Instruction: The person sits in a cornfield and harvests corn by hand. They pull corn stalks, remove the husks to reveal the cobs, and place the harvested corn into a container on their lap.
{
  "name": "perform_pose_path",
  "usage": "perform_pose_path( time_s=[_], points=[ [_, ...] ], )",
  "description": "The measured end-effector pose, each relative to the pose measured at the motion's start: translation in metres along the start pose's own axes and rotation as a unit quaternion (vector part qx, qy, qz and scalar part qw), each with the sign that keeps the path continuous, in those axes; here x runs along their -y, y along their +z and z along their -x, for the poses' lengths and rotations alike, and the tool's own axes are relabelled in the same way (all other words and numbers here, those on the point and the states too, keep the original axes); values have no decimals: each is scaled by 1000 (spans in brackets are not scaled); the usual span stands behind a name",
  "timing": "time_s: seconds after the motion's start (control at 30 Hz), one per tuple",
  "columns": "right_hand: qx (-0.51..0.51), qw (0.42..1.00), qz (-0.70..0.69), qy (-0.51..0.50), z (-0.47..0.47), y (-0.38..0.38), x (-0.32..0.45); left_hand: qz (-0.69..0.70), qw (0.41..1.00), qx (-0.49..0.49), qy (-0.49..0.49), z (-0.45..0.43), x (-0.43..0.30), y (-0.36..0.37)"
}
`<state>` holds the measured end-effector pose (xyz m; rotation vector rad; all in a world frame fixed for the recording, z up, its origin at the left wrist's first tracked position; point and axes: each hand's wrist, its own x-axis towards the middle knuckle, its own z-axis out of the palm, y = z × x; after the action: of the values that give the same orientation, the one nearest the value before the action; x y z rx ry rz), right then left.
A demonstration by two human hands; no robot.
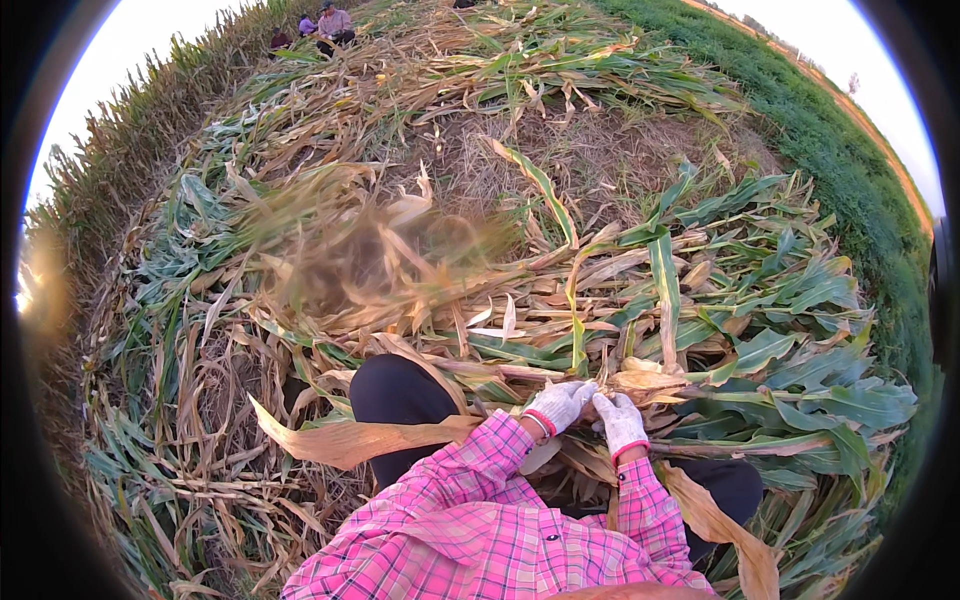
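Observation:
Both my hands, in white knit gloves with red cuffs, meet close together in front of my lap. The fingers of my left hand [559,406] pinch at the end of a dry corn husk [649,381] on a cut stalk. Beside it, my right hand [622,426] has its fingertips at the same husk, nearly touching the left. What lies between the fingertips is too small to tell. Cut corn stalks [517,369] with dry and green leaves lie just beyond the hands. A long dry leaf [360,442] crosses my knee on the left.
Heaps of cut corn plants [780,360] spread around me. Bare soil with dry stubble [480,157] lies farther ahead. Standing corn [127,165] runs along the left, a low green crop [817,135] along the right. People [334,26] sit far off at the upper left.

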<state>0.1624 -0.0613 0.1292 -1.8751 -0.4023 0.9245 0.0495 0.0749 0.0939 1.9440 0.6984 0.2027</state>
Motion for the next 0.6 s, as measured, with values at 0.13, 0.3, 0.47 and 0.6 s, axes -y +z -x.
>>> perform_pose_path(
  time_s=[0.13,0.3,0.47,0.6],
  points=[
    [28,999,0,37,0,-4,0,18,997,46,-64,5,-12,-8],
    [40,999,-14,-6,1,-3,0,-78,997,12,1,-1,-1,-3],
    [42,999,-30,-5,3,-4,1,-69,997,-2,17,-6,10,3],
    [44,997,-54,24,3,-7,3,-47,999,8,-17,-1,1,-3]
  ],
)
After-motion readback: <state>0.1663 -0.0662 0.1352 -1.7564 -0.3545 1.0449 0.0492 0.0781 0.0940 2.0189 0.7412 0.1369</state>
